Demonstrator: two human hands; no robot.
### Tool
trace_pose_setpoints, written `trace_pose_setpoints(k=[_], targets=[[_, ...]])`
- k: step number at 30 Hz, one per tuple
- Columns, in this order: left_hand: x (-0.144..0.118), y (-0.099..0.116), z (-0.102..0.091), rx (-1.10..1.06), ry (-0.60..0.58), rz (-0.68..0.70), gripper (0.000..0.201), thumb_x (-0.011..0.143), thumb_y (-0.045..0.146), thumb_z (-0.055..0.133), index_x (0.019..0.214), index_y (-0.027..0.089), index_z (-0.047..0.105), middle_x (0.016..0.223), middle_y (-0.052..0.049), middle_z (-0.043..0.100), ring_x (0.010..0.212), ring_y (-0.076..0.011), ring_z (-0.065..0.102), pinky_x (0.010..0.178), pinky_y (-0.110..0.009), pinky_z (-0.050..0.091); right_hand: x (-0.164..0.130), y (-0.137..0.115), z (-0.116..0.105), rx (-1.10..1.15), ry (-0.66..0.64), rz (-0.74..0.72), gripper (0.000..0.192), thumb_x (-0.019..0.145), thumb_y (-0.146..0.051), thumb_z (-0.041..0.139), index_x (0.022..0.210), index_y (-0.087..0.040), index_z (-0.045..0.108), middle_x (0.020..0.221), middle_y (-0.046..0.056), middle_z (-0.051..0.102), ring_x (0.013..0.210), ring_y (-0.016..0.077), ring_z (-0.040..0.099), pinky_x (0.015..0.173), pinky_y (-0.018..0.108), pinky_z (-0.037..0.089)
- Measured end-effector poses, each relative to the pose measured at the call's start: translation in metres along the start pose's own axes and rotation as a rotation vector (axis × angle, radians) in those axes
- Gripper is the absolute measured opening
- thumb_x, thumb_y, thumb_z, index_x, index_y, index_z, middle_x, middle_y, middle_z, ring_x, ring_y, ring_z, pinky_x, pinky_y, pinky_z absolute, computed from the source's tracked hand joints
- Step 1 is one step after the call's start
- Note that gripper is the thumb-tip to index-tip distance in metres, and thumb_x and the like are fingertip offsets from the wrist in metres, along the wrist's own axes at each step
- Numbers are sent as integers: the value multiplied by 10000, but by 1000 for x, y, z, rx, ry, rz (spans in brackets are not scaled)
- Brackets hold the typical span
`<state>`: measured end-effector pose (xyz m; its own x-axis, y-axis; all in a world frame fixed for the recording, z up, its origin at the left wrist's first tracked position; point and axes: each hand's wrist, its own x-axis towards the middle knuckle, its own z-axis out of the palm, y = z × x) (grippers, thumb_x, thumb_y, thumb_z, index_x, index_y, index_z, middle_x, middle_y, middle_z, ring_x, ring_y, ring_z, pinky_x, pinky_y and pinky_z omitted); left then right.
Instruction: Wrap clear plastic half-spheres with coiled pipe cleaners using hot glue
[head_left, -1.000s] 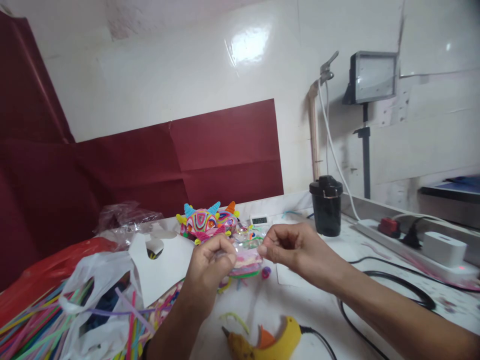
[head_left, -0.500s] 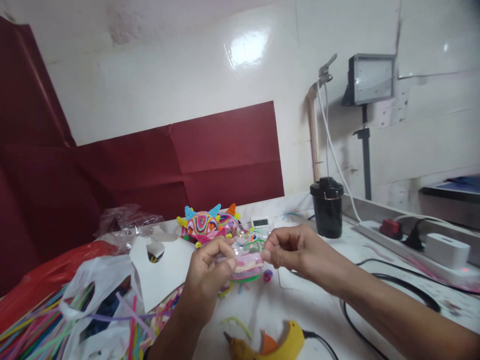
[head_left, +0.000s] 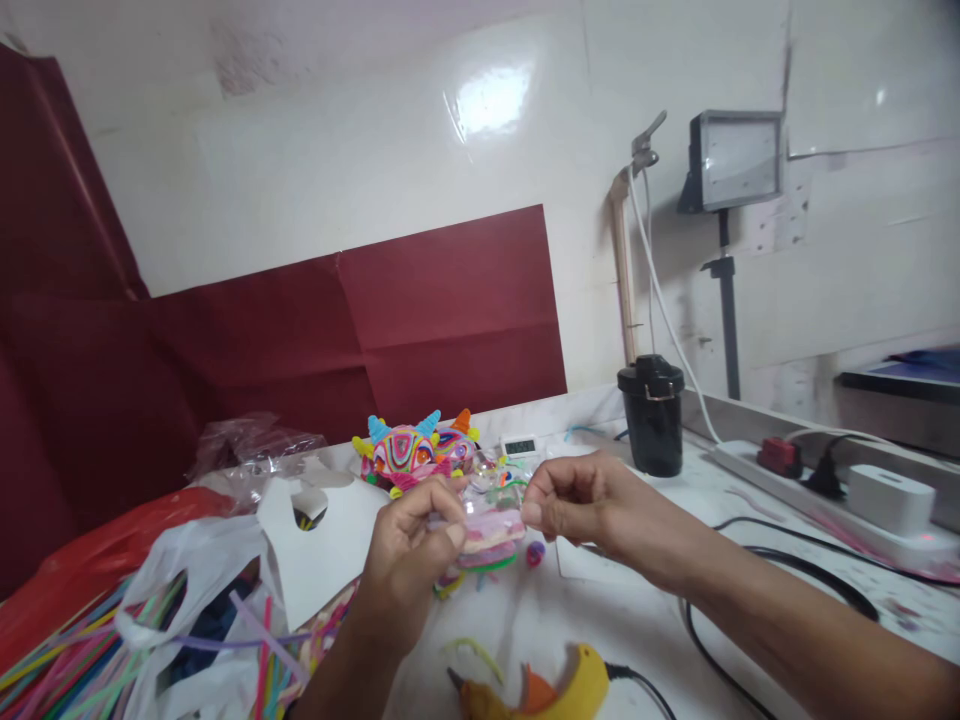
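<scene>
My left hand (head_left: 409, 545) and my right hand (head_left: 581, 500) are raised over the table, both pinching a small clear plastic packet (head_left: 491, 520) between them. The packet holds pink and coloured bits; its exact contents are too small to tell. Just behind it sit two colourful craft heads with horns (head_left: 409, 450). A yellow glue gun (head_left: 540, 690) lies on the table below my hands.
A white plastic bag (head_left: 195, 590) and several coloured straws (head_left: 67, 665) lie at left, with a red bag (head_left: 90, 540) behind. A black cup (head_left: 651, 415), a small digital timer (head_left: 519, 445), a power strip (head_left: 825, 490) and black cable (head_left: 795, 560) sit at right.
My hands have stayed almost in place on the packet; the left fingers shifted slightly. The view has drifted a little.
</scene>
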<state>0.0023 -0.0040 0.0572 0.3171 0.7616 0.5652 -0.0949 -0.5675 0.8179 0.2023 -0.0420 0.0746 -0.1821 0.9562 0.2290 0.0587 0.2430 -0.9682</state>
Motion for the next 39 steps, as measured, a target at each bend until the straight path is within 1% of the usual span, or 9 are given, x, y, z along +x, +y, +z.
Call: trace_pose_setpoints(k=[7, 15, 19, 23, 25, 27, 29, 33, 39], targets=[[0, 0, 0, -83, -70, 39, 117, 706, 211, 594, 590, 205, 576, 625, 27, 489, 679, -150, 477, 1061, -414, 293, 2, 6, -2, 24, 14, -55, 378, 557, -408, 849, 582, -156, 569, 474, -91, 414, 456, 48, 268, 446, 229, 181], [0, 3, 2, -144, -92, 31, 123, 693, 211, 597, 572, 199, 582, 594, 35, 479, 618, -132, 443, 1064, -416, 284, 4, 12, -4, 76, 10, -87, 379, 540, -385, 874, 569, -155, 575, 471, -87, 424, 465, 51, 286, 458, 227, 192], [0, 5, 3, -189, -103, 27, 122, 690, 216, 598, 570, 198, 585, 582, 40, 465, 598, -125, 425, 1050, -409, 296, 7, 16, -6, 86, 23, -108, 403, 519, -369, 892, 648, -167, 568, 504, -83, 451, 483, 62, 321, 463, 224, 210], [1, 6, 5, -226, -104, 9, 139, 681, 227, 604, 549, 196, 572, 569, 38, 455, 591, -127, 412, 973, -389, 355, 9, 18, -8, 45, 4, -182, 389, 587, -373, 865, 826, -183, 624, 547, -91, 420, 506, 75, 319, 474, 227, 222], [1, 7, 6, -246, -98, -4, 145, 669, 235, 613, 539, 193, 565, 567, 32, 453, 589, -129, 408, 878, -362, 399, 8, 18, -8, -17, -21, -229, 346, 652, -398, 821, 873, -180, 669, 642, -51, 503, 556, 90, 378, 513, 238, 280], [1, 6, 6, -267, -97, -16, 146, 661, 242, 618, 537, 191, 562, 570, 24, 455, 592, -134, 409, 762, -326, 416, 6, 16, -8, -56, -47, -291, 297, 700, -401, 782, 888, -186, 701, 827, 7, 602, 688, 130, 489, 611, 265, 354], [1, 5, 7, -283, -102, -25, 147, 660, 247, 620, 538, 189, 561, 575, 17, 455, 596, -139, 412, 671, -298, 402, 5, 14, -8, -67, -80, -333, 238, 734, -386, 757, 874, -198, 715, 940, 30, 638, 829, 172, 541, 721, 293, 377], [0, 4, 8, -307, -104, -38, 132, 641, 248, 627, 545, 182, 563, 594, 10, 467, 616, -142, 430, 623, -279, 378, 4, 13, -9, -37, -133, -301, 230, 754, -419, 736, 782, -196, 688, 813, 7, 628, 807, 171, 526, 754, 300, 368], [1, 3, 9, -352, -123, -62, 150, 643, 266, 626, 554, 178, 544, 593, 18, 466, 615, -134, 424, 719, -303, 388, 4, 14, -8, -10, -195, -243, 314, 751, -479, 721, 745, -180, 627, 779, 8, 558, 765, 166, 466, 690, 287, 348]])
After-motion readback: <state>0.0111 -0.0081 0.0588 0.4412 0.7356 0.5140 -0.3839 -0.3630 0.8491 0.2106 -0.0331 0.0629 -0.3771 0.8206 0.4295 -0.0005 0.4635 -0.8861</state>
